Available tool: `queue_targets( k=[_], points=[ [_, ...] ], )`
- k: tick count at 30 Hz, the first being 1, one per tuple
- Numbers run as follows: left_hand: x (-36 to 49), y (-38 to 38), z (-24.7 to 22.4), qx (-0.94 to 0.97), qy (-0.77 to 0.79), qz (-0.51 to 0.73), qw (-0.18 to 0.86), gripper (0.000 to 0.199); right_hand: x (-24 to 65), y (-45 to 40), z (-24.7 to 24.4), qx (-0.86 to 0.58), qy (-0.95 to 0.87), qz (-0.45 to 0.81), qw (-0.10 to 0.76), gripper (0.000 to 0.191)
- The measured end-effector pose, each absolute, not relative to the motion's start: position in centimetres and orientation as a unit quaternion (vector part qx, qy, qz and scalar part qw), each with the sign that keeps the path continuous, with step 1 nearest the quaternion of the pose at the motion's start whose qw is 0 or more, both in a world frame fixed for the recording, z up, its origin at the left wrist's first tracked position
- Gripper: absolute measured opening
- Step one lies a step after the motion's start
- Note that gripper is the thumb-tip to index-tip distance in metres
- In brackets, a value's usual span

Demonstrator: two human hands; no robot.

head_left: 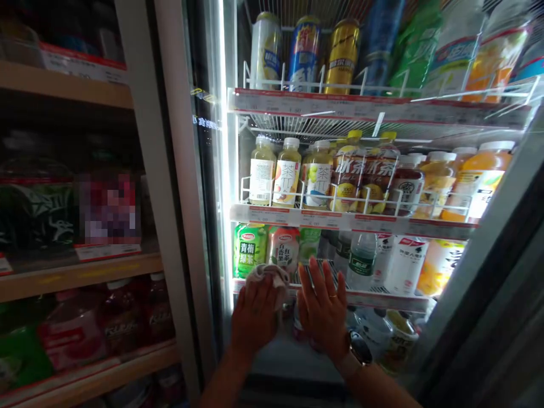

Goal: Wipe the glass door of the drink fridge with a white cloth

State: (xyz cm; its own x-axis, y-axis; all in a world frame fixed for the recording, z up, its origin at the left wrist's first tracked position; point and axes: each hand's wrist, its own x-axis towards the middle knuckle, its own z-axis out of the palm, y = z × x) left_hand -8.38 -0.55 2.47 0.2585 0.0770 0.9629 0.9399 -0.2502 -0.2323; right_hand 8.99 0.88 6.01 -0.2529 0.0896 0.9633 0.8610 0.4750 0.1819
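Observation:
My left hand point(257, 314) is closed over a crumpled pale cloth point(268, 274), held up in front of the lower shelf of a lit drinks cooler. Beside it, my right hand point(323, 309) has its fingers spread and holds nothing; a ring and a wristwatch point(359, 348) show on it. Its palm faces the cooler, seemingly flat on a glass front, though contact is hard to make out. Behind the cloth stand a green drink bottle point(250, 249) and a red-labelled bottle point(283, 247). A clear bottle with a dark green label point(362, 263) is right of my right fingers.
Bottled teas and juices line the middle cooler shelf point(314, 217); cans and bottles stand on the upper shelf point(374, 106). A dark frame point(480, 255) slants along the right. On the left, wooden-edged shelves point(85, 276) hold more drinks behind a grey upright point(164, 187).

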Motion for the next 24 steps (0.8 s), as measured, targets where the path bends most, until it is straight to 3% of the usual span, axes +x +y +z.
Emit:
queue_targets(
  k=[6, 11, 18, 24],
  points=[
    [-14.1, -1.0, 4.8, -0.558, -0.485, -0.495, 0.456, 0.074, 8.8, 0.7, 6.1, -0.342, -0.695, -0.376, 0.509, 0.067],
    [-11.6, -0.7, 4.2, -0.538, -0.509, -0.539, 0.400, 0.071, 8.7, 0.8, 6.0, -0.344, -0.694, -0.369, 0.514, 0.064],
    [-5.6, 0.0, 2.1, -0.580, -0.452, -0.498, 0.459, 0.065, 8.8, 0.9, 5.9, -0.353, -0.693, -0.374, 0.505, 0.065],
    [-6.8, -0.3, 2.3, -0.621, -0.414, -0.482, 0.459, 0.059, 8.9, 0.8, 6.0, -0.343, -0.691, -0.385, 0.507, 0.066]
  ],
)
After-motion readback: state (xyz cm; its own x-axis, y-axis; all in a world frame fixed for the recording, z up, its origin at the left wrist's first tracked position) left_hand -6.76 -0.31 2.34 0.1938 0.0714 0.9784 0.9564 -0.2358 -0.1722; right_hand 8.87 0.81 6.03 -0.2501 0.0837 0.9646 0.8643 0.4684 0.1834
